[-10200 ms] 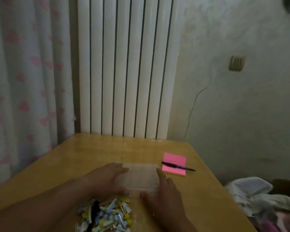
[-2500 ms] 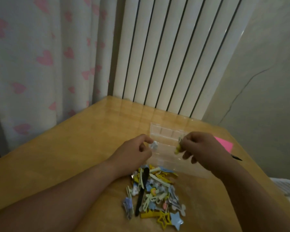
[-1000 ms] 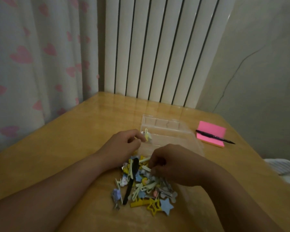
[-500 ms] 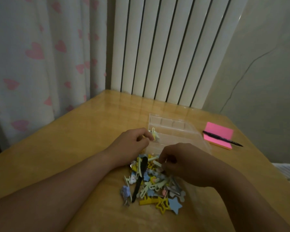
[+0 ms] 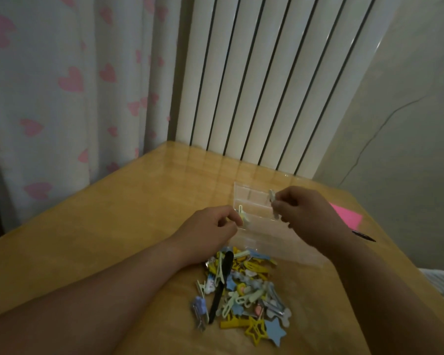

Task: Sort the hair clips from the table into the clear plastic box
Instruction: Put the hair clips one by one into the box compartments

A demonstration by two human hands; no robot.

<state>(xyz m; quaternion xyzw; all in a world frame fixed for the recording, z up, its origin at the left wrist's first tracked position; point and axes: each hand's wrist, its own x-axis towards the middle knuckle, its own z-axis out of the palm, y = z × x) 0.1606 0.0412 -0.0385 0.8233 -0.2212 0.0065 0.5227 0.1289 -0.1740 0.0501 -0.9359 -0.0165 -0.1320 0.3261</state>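
A heap of small hair clips (image 5: 244,290), yellow, blue, pale green and one long black, lies on the wooden table (image 5: 113,226) just in front of me. Behind it sits the clear plastic box (image 5: 256,201) with its row of small compartments. My left hand (image 5: 210,231) pinches a pale yellow-green clip (image 5: 242,213) at the box's left edge. My right hand (image 5: 308,213) is raised over the box and pinches a whitish clip (image 5: 273,203) above the compartments.
A pink sticky-note pad (image 5: 346,216) and a black pen (image 5: 363,235) lie right of the box, partly behind my right arm. A white radiator (image 5: 267,85) and a heart-print curtain (image 5: 62,98) back the table. The table's right edge drops off beside my right forearm.
My right hand left the heap with a whitish clip and rose over the box. My left hand stays at the box's left edge, holding its pale clip.
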